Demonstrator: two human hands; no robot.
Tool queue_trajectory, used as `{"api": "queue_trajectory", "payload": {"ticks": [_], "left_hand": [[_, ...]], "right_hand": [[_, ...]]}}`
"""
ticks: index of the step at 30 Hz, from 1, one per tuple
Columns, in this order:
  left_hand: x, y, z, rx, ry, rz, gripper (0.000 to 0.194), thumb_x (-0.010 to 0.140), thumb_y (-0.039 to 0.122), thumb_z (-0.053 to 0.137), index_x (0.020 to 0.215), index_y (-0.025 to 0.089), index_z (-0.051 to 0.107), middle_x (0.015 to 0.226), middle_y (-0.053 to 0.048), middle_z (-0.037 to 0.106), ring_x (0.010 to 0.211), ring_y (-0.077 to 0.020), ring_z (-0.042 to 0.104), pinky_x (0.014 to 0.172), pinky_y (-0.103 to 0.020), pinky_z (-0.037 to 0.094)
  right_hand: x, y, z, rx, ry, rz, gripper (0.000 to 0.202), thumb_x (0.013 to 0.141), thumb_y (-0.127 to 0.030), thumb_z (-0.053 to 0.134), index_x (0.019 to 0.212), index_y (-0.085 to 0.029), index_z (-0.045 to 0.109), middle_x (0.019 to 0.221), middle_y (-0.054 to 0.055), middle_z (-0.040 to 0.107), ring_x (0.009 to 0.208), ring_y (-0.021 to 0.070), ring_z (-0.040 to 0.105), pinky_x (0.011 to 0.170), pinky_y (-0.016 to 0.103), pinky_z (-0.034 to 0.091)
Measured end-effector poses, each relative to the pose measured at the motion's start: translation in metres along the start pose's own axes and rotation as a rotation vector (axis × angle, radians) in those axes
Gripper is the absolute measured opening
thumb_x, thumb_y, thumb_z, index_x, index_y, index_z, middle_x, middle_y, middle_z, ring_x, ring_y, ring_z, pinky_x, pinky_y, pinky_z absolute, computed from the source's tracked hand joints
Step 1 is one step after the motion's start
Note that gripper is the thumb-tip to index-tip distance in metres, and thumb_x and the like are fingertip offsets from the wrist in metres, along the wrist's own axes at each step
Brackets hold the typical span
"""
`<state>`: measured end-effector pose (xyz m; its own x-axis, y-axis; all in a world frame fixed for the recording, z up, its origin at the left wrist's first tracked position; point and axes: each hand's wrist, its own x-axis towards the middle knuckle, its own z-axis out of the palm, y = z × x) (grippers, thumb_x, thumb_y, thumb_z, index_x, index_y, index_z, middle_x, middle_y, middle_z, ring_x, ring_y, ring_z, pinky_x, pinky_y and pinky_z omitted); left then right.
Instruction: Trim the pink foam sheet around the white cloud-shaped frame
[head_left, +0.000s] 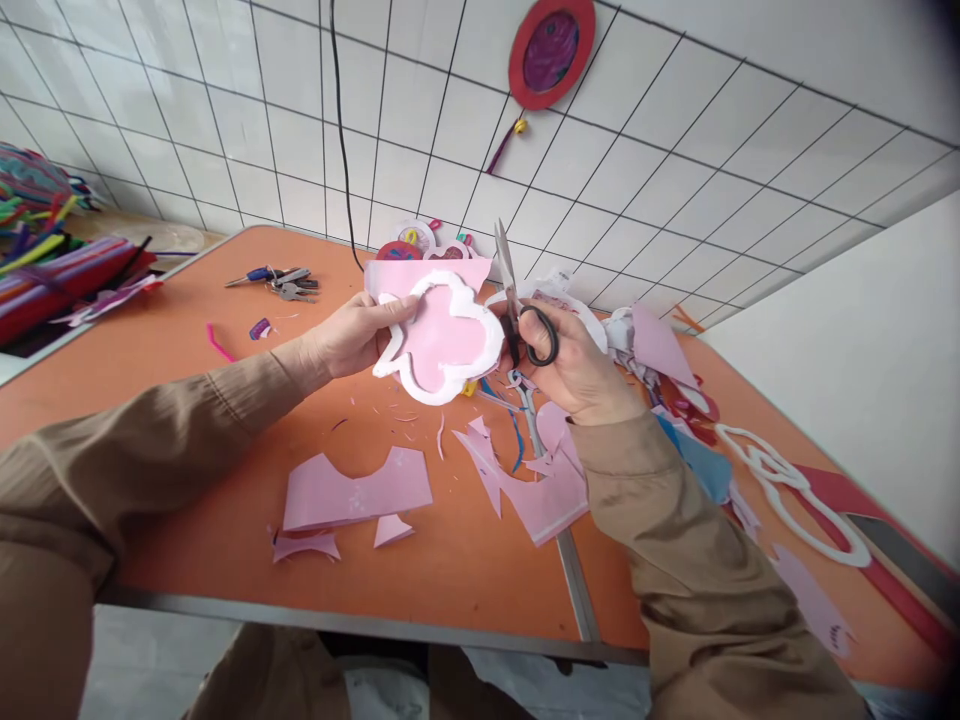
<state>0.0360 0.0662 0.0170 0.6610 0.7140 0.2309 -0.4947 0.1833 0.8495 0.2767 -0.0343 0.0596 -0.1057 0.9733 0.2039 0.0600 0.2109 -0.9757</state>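
Observation:
My left hand grips a flower-shaped cutout by its left side, thumb on top. The cutout has a thick white border around a pink middle. A piece of pink paper shows just behind it; whether the two are joined I cannot tell. In my right hand is a pair of scissors with black handles, blades pointing up and nearly together. The scissors stand close to the right edge of the cutout. Some right-hand fingers are hidden behind the handles and the cutout.
Pink paper offcuts and small scraps lie on the orange table. Keys rest at the back left. Colourful craft sticks and bundles sit far left. White loop shapes lie right. A round red ornament hangs on the tiled wall.

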Motion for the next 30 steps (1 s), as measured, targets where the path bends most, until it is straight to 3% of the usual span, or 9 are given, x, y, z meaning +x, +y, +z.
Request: {"api": "queue_trajectory", "payload": {"ticks": [4, 7, 12, 15, 22, 26, 30], "left_hand": [[-0.004, -0.001, 0.000, 0.100, -0.045, -0.061, 0.043, 0.075, 0.048, 0.101, 0.075, 0.011, 0.079, 0.050, -0.005, 0.067, 0.035, -0.0146, 0.057, 0.035, -0.023, 0.045], [-0.008, -0.003, 0.003, 0.134, -0.022, -0.037, 0.046, 0.071, 0.053, 0.102, 0.069, 0.013, 0.079, 0.050, -0.003, 0.066, 0.036, -0.0130, 0.057, 0.037, -0.022, 0.048], [-0.014, -0.007, 0.007, 0.199, -0.027, -0.012, 0.058, 0.081, 0.059, 0.094, 0.052, 0.015, 0.069, 0.043, -0.004, 0.059, 0.039, -0.0124, 0.056, 0.039, -0.022, 0.046], [-0.019, -0.010, 0.010, 0.180, 0.026, -0.018, 0.056, 0.078, 0.059, 0.096, 0.055, 0.014, 0.069, 0.049, -0.003, 0.063, 0.043, -0.0117, 0.057, 0.042, -0.022, 0.047], [-0.031, -0.017, 0.021, 0.109, 0.092, -0.098, 0.054, 0.075, 0.059, 0.098, 0.066, 0.013, 0.071, 0.052, -0.003, 0.067, 0.039, -0.0126, 0.057, 0.041, -0.023, 0.050], [-0.035, -0.024, 0.024, 0.042, 0.140, -0.106, 0.051, 0.071, 0.057, 0.101, 0.071, 0.014, 0.074, 0.056, -0.001, 0.069, 0.042, -0.0126, 0.059, 0.043, -0.023, 0.054], [-0.039, -0.026, 0.025, 0.053, 0.087, -0.137, 0.054, 0.079, 0.059, 0.095, 0.062, 0.015, 0.070, 0.047, -0.002, 0.063, 0.039, -0.0124, 0.058, 0.044, -0.022, 0.052]], "right_hand": [[-0.001, -0.001, 0.004, -0.002, 0.044, 0.016, 0.049, 0.073, -0.060, 0.094, 0.095, -0.024, 0.070, 0.072, -0.002, 0.068, 0.062, 0.0155, 0.064, 0.056, 0.031, 0.054], [-0.001, 0.000, 0.005, 0.009, 0.111, 0.000, 0.050, 0.070, -0.054, 0.096, 0.101, -0.023, 0.071, 0.072, -0.003, 0.068, 0.062, 0.0144, 0.065, 0.058, 0.030, 0.055], [-0.003, 0.003, 0.013, -0.047, 0.199, -0.034, 0.050, 0.063, -0.041, 0.101, 0.100, -0.025, 0.071, 0.080, -0.003, 0.070, 0.075, 0.0152, 0.070, 0.067, 0.029, 0.060], [-0.005, 0.004, 0.022, -0.073, 0.238, -0.035, 0.053, 0.061, -0.041, 0.100, 0.102, -0.025, 0.070, 0.082, -0.002, 0.072, 0.081, 0.0185, 0.072, 0.068, 0.031, 0.063], [-0.011, 0.007, 0.032, -0.183, 0.286, -0.058, 0.052, 0.066, -0.046, 0.098, 0.106, -0.028, 0.070, 0.081, 0.001, 0.074, 0.075, 0.0226, 0.070, 0.075, 0.045, 0.065], [-0.014, 0.007, 0.034, -0.201, 0.329, -0.042, 0.048, 0.067, -0.044, 0.096, 0.104, -0.026, 0.071, 0.074, 0.000, 0.073, 0.068, 0.0208, 0.067, 0.070, 0.042, 0.063], [-0.017, 0.002, 0.036, -0.202, 0.313, 0.025, 0.047, 0.070, -0.046, 0.094, 0.106, -0.025, 0.072, 0.074, -0.001, 0.071, 0.069, 0.0189, 0.064, 0.067, 0.038, 0.061]]}}
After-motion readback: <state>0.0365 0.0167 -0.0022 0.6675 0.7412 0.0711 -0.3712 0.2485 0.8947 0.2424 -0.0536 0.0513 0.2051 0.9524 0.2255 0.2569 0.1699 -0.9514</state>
